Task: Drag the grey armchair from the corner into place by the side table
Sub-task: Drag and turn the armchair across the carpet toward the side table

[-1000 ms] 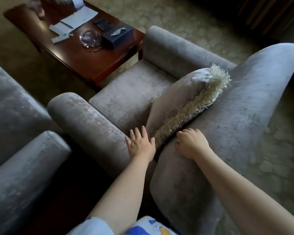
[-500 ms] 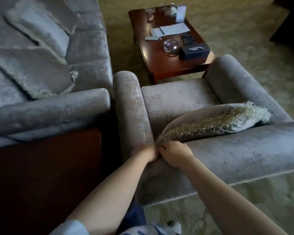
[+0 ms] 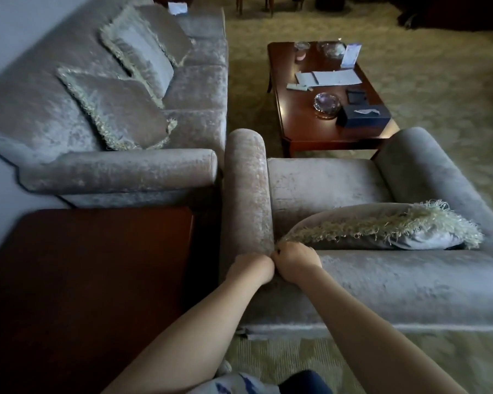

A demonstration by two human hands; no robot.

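Progress check: grey armchair (image 3: 325,183) looks nearly home, just beside the side table (image 3: 97,280).

So the right hand (image 3: 295,261) is curled over the backrest's top edge at the corner. The left hand (image 3: 249,270) is bunched against the rear end of the armrest, fingers hidden, so can't tell if it's gripping. A fringed cushion (image 3: 367,231) at 2 o'clock from the hands leans on the backrest. The side table's at 8 o'clock, the sofa (image 3: 120,172) at 10, its arm close to the chair's. Chair is upright, shiny crushed velvet, fat rolled arms. I'd guess only a last nudge to square it up is left.
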